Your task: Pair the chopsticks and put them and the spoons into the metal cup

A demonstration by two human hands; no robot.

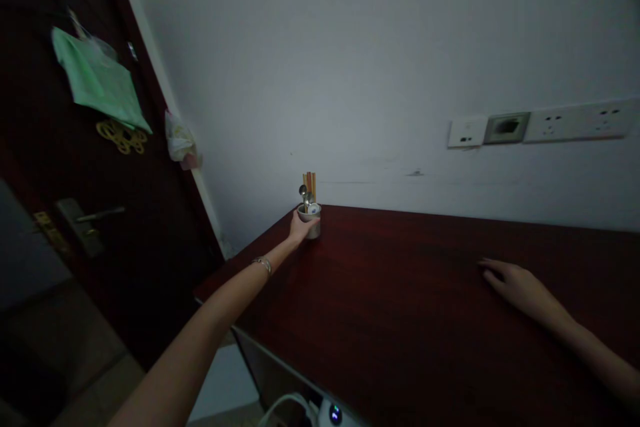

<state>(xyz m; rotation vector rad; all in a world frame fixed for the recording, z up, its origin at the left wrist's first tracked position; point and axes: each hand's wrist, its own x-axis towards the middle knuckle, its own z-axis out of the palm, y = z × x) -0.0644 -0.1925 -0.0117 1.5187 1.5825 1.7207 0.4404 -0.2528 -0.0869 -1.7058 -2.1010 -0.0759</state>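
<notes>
At the far left corner of the dark red tabletop, my left hand is wrapped round a grey metal cup. The cup stands upright on the table and holds wooden chopsticks, metal spoons and a white spoon. Part of the cup is hidden behind my hand. Well to the right, my right hand rests low over the table with its fingers loosely stretched and thumb apart. Nothing is in it.
A pale wall with sockets runs behind the table. To the left is a dark door with a green bag and a handle. A white plastic bag hangs by the frame. Below the front edge sits a device with a lit display.
</notes>
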